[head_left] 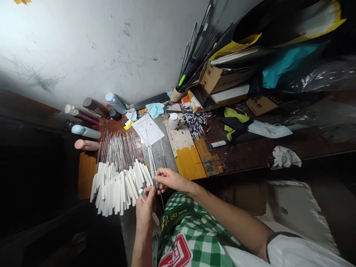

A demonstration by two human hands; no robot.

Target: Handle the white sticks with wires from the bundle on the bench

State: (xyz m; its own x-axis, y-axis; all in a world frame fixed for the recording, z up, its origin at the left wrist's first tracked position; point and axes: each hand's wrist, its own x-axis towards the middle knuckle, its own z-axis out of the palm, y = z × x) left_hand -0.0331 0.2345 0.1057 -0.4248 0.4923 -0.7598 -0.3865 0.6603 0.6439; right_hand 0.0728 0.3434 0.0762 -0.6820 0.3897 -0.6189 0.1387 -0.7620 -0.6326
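A: Largest item first?

B: Long dark wooden workbench point(278, 148), stained and cluttered, running along a scuffed grey wall point(97, 48).

A: Next?

B: Fan-shaped spread of flat white plastic handles on thin metal rods point(116, 181), lying at the bench's near left edge, just left of both hands. By the look of it these are finished pieces, and there are many, so the work seems well along. How many remain I cannot tell.

A: Other stock?

B: Brown cardboard box point(219, 76) at the back right; row of cylindrical bottles lying on their sides point(86, 131) at far left; loose heap of small black-and-white sticks point(194, 124) mid-bench; white printed paper sheet point(147, 129); small white plastic jar point(173, 120).

A: The hands?

B: Right hand point(171, 180): fingers pinched shut on a bundle of thin grey rods point(151, 159), whose tips point away over the bench. Left hand point(146, 207): closed around a single flat white handle piece point(143, 195), held just below and touching close to the right hand, over the green-checked lap point(194, 237).

A: Piece in hand?

B: Apparently not yet joined.
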